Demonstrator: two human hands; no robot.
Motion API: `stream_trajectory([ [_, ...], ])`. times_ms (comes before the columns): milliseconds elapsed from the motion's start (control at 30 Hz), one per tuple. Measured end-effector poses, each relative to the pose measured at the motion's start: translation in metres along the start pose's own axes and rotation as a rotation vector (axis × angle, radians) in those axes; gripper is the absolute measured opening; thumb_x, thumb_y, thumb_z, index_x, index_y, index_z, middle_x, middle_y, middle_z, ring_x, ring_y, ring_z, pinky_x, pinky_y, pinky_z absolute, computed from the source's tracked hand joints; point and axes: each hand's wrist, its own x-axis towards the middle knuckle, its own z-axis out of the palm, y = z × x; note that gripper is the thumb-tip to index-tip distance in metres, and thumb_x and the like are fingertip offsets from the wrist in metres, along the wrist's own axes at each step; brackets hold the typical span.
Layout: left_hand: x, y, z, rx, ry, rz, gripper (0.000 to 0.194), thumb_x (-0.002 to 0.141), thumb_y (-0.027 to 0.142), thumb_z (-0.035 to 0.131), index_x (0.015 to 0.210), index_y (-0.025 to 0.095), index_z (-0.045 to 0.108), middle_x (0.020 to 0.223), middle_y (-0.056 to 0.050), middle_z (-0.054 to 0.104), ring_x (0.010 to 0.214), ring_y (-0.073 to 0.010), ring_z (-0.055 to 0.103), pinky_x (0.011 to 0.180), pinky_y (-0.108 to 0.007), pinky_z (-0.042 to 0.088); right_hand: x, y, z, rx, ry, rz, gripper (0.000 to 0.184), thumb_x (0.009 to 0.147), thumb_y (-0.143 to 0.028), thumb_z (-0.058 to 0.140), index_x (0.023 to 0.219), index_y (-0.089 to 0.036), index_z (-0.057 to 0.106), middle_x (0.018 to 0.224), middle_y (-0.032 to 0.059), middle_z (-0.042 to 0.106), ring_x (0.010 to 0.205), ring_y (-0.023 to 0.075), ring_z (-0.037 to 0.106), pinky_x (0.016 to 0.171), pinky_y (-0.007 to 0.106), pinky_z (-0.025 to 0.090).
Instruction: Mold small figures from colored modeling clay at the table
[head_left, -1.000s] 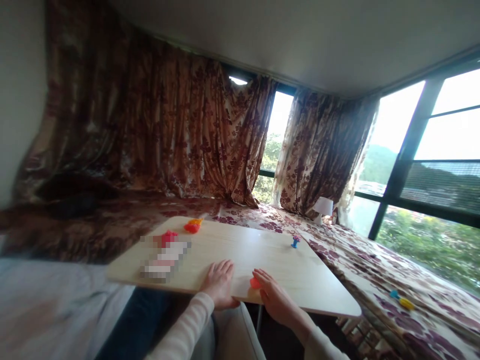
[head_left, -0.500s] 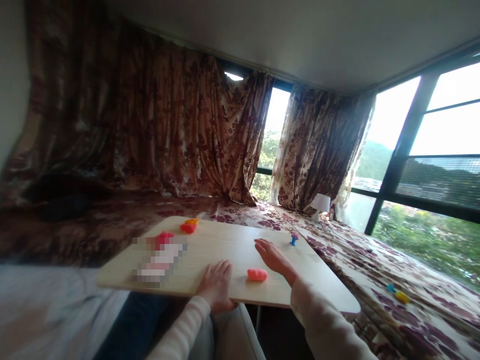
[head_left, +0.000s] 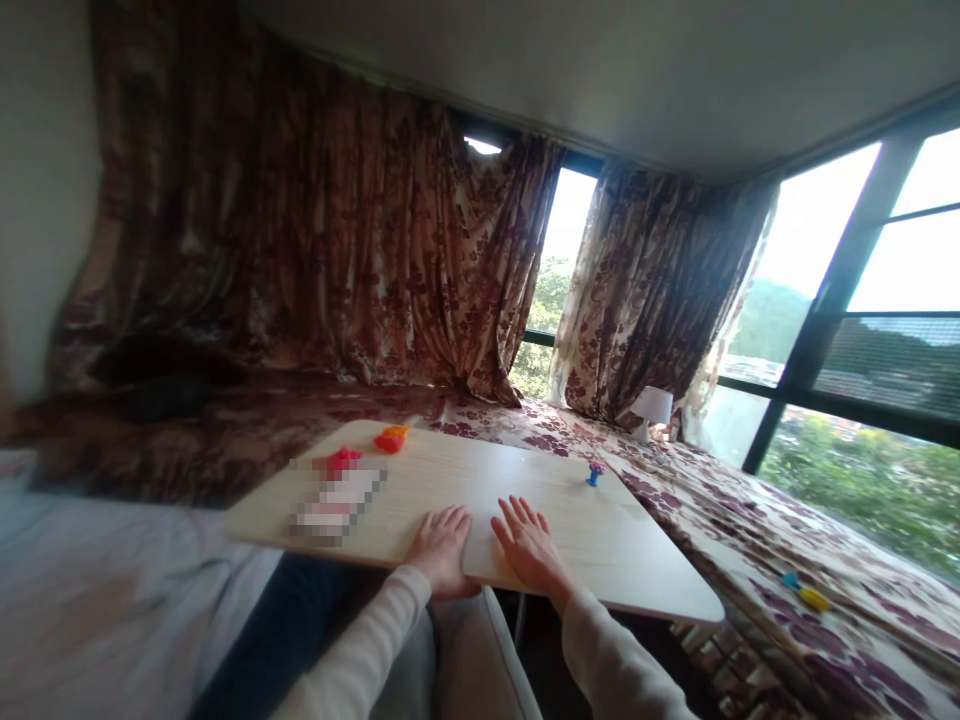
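Note:
My left hand (head_left: 441, 550) lies at the near edge of the pale wooden table (head_left: 450, 465), its fingers stretched forward and close together on the top, with nothing seen in it. To its right, my right hand (head_left: 527, 545) is palm down with its fingers spread. No part of the pink-red lump shows now; the right hand covers the spot where it lay, so whether the palm presses on it I cannot tell. A small blue figure with a purplish top (head_left: 594, 474) stands farther back on the right of the table.
At the table's far left are an orange-red lump (head_left: 391, 438), a pink-red lump (head_left: 345, 461) and a blurred-out flat item (head_left: 337, 505). A yellow and blue object (head_left: 814, 599) lies on the flowered cloth at right. A white lamp (head_left: 652, 405) stands near the window.
My right hand has moved back toward me and spread its fingers over the place of the pink-red lump, which is now out of sight. The left hand stays at the edge. The view shifted slightly.

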Motion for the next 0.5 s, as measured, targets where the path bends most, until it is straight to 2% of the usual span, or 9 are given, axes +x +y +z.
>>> stream_trajectory([
  [100,-0.001,0.001,-0.001,-0.003,0.000,-0.003,0.097,0.050,0.057,0.058,0.135,0.017,0.033,0.145,-0.011,0.029,0.134,-0.0264,0.021,0.109,-0.046,0.011,-0.011,-0.001,0.004,-0.030,0.018,-0.011,0.055,0.091,-0.051,0.018,0.137,-0.024,0.031,0.146,0.0034,0.027,0.136,0.0202,0.015,0.107,0.042,0.014],
  [167,-0.001,0.002,-0.003,-0.004,0.001,-0.013,0.096,0.050,0.056,0.058,0.135,0.017,0.033,0.145,-0.011,0.029,0.134,-0.0263,0.021,0.109,-0.045,0.011,-0.008,-0.003,0.006,-0.035,0.029,0.017,0.054,0.092,-0.050,0.019,0.136,-0.024,0.033,0.145,0.0048,0.030,0.135,0.0211,0.017,0.107,0.043,0.014],
  [267,-0.003,0.004,-0.006,-0.005,0.006,-0.004,0.096,0.051,0.056,0.058,0.135,0.016,0.033,0.145,-0.011,0.030,0.134,-0.0262,0.021,0.110,-0.044,0.010,0.009,-0.004,0.006,-0.028,0.042,0.072,0.054,0.091,-0.050,0.020,0.135,-0.023,0.035,0.143,0.0067,0.034,0.134,0.0223,0.020,0.106,0.045,0.015],
  [500,-0.004,0.004,-0.005,-0.030,0.018,-0.005,0.100,0.051,0.058,0.057,0.136,0.013,0.031,0.145,-0.013,0.029,0.134,-0.0260,0.021,0.110,-0.045,0.009,0.051,0.004,0.002,-0.013,0.030,0.130,0.056,0.091,-0.050,0.020,0.136,-0.020,0.033,0.144,0.0114,0.031,0.133,0.0265,0.021,0.103,0.051,0.019],
])
